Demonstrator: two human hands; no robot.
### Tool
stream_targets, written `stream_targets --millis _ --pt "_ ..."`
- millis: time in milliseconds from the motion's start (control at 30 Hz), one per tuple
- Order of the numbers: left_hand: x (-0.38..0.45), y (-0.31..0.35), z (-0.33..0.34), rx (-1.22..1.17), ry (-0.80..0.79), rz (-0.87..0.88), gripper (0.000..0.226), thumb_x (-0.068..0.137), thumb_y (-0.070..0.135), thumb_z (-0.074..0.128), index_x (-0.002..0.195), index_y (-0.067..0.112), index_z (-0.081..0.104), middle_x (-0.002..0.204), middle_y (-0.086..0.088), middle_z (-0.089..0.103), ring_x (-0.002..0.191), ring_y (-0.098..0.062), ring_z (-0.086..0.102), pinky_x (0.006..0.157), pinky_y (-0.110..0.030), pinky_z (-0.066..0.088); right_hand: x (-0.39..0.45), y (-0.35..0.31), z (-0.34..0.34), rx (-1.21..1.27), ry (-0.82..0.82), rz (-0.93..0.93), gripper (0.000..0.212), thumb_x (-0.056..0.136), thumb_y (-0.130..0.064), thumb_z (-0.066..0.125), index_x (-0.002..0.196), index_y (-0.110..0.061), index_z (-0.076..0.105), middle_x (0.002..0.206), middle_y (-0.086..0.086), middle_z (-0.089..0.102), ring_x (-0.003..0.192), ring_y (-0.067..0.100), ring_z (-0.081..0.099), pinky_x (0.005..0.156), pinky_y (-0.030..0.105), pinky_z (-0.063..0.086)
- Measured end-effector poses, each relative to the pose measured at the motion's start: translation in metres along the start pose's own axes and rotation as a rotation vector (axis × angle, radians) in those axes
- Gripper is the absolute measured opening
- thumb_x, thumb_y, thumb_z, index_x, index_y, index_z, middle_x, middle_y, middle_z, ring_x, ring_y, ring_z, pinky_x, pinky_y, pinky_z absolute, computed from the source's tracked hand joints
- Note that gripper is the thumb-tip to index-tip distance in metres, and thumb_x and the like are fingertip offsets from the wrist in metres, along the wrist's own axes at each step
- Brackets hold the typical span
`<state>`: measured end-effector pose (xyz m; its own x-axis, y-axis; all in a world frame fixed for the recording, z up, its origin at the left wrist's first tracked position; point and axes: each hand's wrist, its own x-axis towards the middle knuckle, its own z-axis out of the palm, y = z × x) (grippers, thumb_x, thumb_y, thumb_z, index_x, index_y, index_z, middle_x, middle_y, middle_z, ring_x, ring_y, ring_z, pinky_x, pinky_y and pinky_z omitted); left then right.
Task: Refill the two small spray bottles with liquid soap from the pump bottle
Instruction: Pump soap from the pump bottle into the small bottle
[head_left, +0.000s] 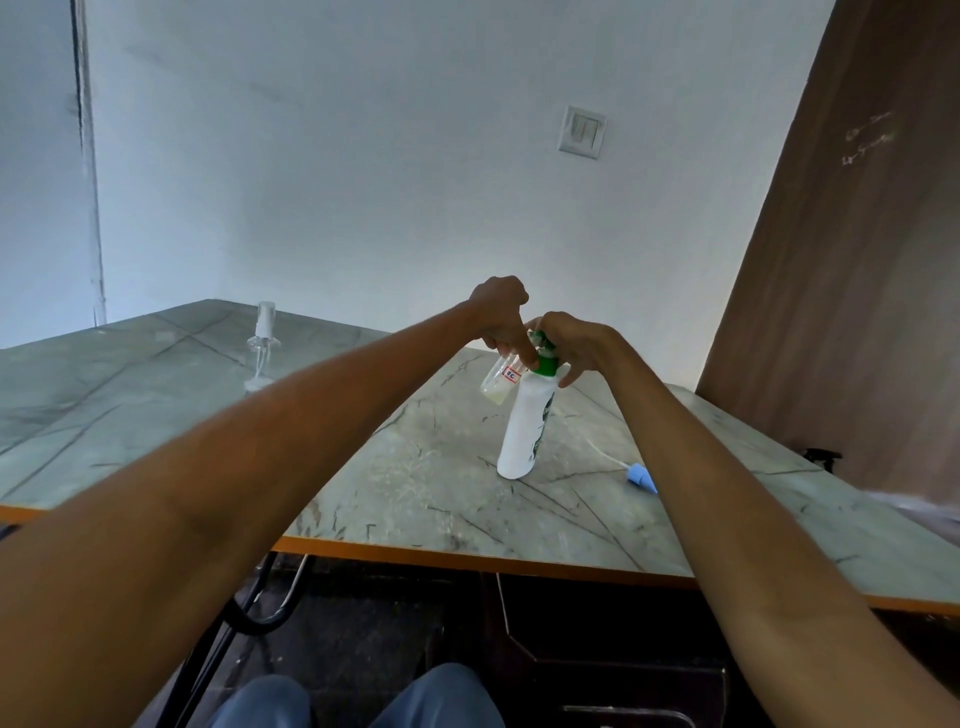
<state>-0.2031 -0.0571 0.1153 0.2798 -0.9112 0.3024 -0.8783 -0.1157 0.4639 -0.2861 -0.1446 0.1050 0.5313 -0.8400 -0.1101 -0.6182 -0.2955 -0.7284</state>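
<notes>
Grey-green stone-patterned laminate, veined with dark cracks and trimmed in an orange band, makes the table (415, 467); its near edge runs just in front of the blue-trousered knees (358, 696), with dark cables (249, 613) looping beneath it. Out from that edge stands the pump bottle (524, 426), a smooth white plastic cylinder leaning slightly, with a green collar and pump head. The right hand (571, 345) curls over that green top, fingers wrapped round the pump. Touching the bottle's left shoulder, the left hand (498, 317) pinches the neck of a small clear spray bottle (500, 382), tilted, with a red-bordered label and a little pale liquid pooled at its rounded base. Right of the pump bottle lies a blue spray cap (641, 477) with a thin white tube, near the table's right edge. Far left of the pump bottle a second clear spray bottle (265, 343) stands upright, well apart, with bare tabletop between. Behind are a white wall, a light switch (582, 132) and a brown wooden door (857, 260).
</notes>
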Motion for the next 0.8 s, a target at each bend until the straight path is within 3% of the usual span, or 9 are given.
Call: stream_targets --millis 133,233,267,333,367,433,567,700,800 --pt "0.003 -0.002 -0.005 0.102 -0.025 0.009 0.101 0.061 0.028 0.086 0.141 0.003 0.031 0.081 -0.006 0.068 0.06 -0.013 0.06 0.059 -0.017 0.045 0.004 -0.002 0.002 0.003 0.013 -0.004 0.042 0.095 -0.016 0.027 0.132 -0.009 0.045 0.133 0.017 0.049 0.123 0.032 0.047 0.096 0.051 0.041" --pt "0.007 -0.002 -0.008 0.152 -0.018 0.013 0.101 0.061 0.025 0.086 0.141 0.002 0.029 0.063 0.001 0.057 0.054 -0.008 0.056 0.067 -0.022 0.048 0.006 0.0 0.001 0.029 0.038 -0.002 0.027 0.094 -0.018 0.03 0.112 -0.006 0.047 0.129 0.018 0.052 0.12 0.032 0.05 0.091 0.048 0.045" --pt "0.007 -0.002 -0.008 0.161 -0.011 0.02 0.101 0.061 0.025 0.086 0.142 0.003 0.029 0.069 -0.001 0.059 0.06 -0.011 0.059 0.07 -0.024 0.049 0.005 0.0 0.001 0.043 0.045 -0.001 0.021 0.094 -0.019 0.031 0.103 -0.007 0.046 0.128 0.017 0.053 0.119 0.032 0.051 0.089 0.047 0.047" --pt "0.006 -0.003 -0.007 0.184 -0.005 0.047 0.1 0.062 0.025 0.085 0.142 0.003 0.029 0.106 -0.011 0.065 0.093 -0.022 0.065 0.081 -0.028 0.048 0.007 0.0 0.001 0.044 0.038 -0.001 0.017 0.092 -0.02 0.032 0.09 -0.009 0.046 0.126 0.017 0.057 0.117 0.032 0.053 0.084 0.045 0.049" --pt "0.004 -0.004 -0.006 0.218 -0.002 0.064 0.099 0.063 0.026 0.084 0.143 0.003 0.029 0.124 -0.013 0.058 0.11 -0.025 0.059 0.089 -0.029 0.046 0.007 -0.001 0.001 0.034 0.027 -0.003 0.018 0.091 -0.02 0.032 0.089 -0.009 0.046 0.125 0.018 0.058 0.116 0.032 0.054 0.083 0.044 0.049" --pt "0.001 -0.004 -0.006 0.316 0.016 0.112 0.093 0.068 0.026 0.081 0.142 0.003 0.03 0.14 -0.012 0.045 0.127 -0.025 0.045 0.098 -0.029 0.038 0.008 -0.001 0.001 0.016 0.017 -0.01 0.021 0.089 -0.019 0.029 0.093 -0.009 0.047 0.123 0.018 0.059 0.115 0.031 0.055 0.084 0.044 0.047" --pt "-0.004 -0.001 -0.009 0.469 0.07 0.213 0.082 0.072 0.021 0.077 0.139 0.003 0.033 0.133 -0.013 0.048 0.124 -0.025 0.042 0.094 -0.03 0.036 0.002 -0.004 0.001 -0.003 0.029 -0.031 0.019 0.089 -0.018 0.028 0.077 -0.013 0.041 0.122 0.018 0.061 0.112 0.03 0.055 0.085 0.043 0.046" --pt "-0.006 -0.001 -0.01 0.456 0.087 0.228 0.083 0.074 0.018 0.076 0.141 0.004 0.029 0.131 -0.013 0.05 0.123 -0.025 0.043 0.092 -0.029 0.036 -0.004 -0.003 -0.001 0.061 -0.029 -0.029 0.021 0.093 -0.02 0.028 0.094 -0.012 0.048 0.111 0.014 0.065 0.103 0.027 0.053 0.094 0.045 0.041" --pt "-0.005 -0.004 -0.008 0.37 0.085 0.195 0.082 0.076 0.024 0.074 0.142 0.003 0.03 0.136 -0.013 0.046 0.127 -0.025 0.04 0.099 -0.029 0.033 -0.005 -0.001 -0.002 0.215 -0.059 -0.041 0.023 0.094 -0.019 0.031 0.091 -0.015 0.053 0.104 0.011 0.06 0.098 0.024 0.053 0.101 0.045 0.036"
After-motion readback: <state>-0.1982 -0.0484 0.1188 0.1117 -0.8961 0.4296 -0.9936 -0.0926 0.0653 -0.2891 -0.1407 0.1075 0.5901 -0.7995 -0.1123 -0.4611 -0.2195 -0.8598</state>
